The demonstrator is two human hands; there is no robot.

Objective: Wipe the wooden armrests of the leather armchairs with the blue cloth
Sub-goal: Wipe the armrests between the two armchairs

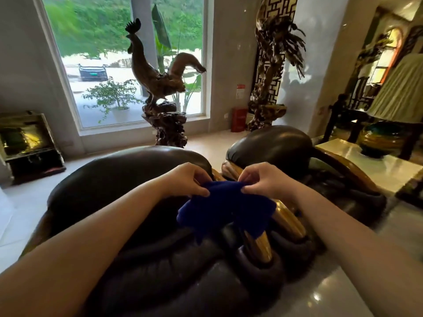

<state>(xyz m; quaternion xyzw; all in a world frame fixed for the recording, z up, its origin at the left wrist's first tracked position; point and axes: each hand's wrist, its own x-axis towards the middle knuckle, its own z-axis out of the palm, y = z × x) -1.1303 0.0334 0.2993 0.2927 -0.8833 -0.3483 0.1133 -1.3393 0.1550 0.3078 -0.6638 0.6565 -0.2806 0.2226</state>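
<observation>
The blue cloth [225, 208] hangs bunched between both hands, above the gap between two dark leather armchairs. My left hand [186, 179] pinches its upper left edge and my right hand [263, 179] pinches its upper right edge. Below the cloth run two glossy golden-brown wooden armrests: the near chair's armrest [261, 247] and the right chair's armrest [288, 221]. The near armchair [119, 179] fills the lower middle. The second armchair [274, 143] stands to the right. The cloth's lower edge covers part of the armrests; I cannot tell if it touches them.
A carved wooden rooster statue [158, 81] stands before the window behind the chairs. Another carved sculpture [272, 65] and a red box [238, 118] stand at the back. A white side table [386, 170] with a lamp [398, 97] is at right. A dark chest [27, 143] sits at left.
</observation>
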